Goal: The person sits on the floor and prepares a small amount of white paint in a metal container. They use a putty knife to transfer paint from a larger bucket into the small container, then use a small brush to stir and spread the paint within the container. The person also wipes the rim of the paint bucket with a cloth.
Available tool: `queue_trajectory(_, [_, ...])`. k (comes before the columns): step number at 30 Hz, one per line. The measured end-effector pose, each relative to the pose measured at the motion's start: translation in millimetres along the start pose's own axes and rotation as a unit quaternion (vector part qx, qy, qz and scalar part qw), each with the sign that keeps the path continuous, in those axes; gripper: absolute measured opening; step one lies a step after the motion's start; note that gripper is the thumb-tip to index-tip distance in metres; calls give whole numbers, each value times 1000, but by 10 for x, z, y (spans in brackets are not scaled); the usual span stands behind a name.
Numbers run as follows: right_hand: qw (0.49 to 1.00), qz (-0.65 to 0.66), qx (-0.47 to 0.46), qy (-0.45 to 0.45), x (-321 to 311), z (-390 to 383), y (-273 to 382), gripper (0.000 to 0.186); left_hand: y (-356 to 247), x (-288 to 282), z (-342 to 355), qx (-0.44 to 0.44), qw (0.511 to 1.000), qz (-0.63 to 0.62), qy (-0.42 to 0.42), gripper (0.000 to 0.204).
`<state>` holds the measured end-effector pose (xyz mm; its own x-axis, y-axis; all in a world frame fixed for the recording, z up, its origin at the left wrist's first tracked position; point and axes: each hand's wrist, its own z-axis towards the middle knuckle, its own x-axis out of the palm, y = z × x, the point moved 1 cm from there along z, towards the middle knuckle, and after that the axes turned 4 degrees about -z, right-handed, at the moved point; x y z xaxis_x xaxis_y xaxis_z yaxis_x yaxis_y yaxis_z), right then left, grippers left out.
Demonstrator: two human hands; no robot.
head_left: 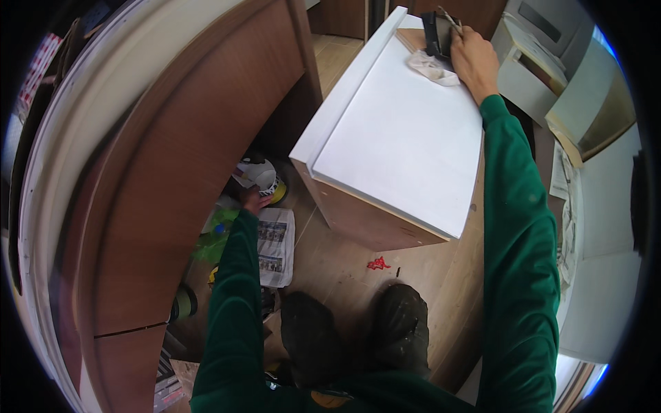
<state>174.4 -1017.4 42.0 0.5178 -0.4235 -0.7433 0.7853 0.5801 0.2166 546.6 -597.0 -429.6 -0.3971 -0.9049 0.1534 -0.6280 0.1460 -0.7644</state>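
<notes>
Fingers of the right hand (475,60) bend in just right of a black upright-sided object (432,36) and a thin pale stick (450,20) (whether they grip either, I cannot tell) at the far end of the white cabinet (399,131), the object's long axis pointing away from the person. Left of that cabinet and lower, the left hand (255,200), its closure unclear, meets a white-and-yellow round item (260,177) beside newspaper (277,251); wooden floor (337,282) lies before the cabinet, brown panelling (200,117) left of it.
</notes>
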Motion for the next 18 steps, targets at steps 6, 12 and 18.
queue_trajectory(6, [1000, 8, -5, 8, 1, 7, -29, 43, -14, 184, -316, 30, 998, -48, -13, 46])
queue_trajectory(12, [1000, 5, 2, 17, -1, 13, -34, 44, -95, 430, -635, 80, 995, -41, -33, 42])
queue_trajectory(18, [999, 6, 13, 33, -46, -7, 0, 45, -276, 561, -1339, 140, 990, -9, -22, 40])
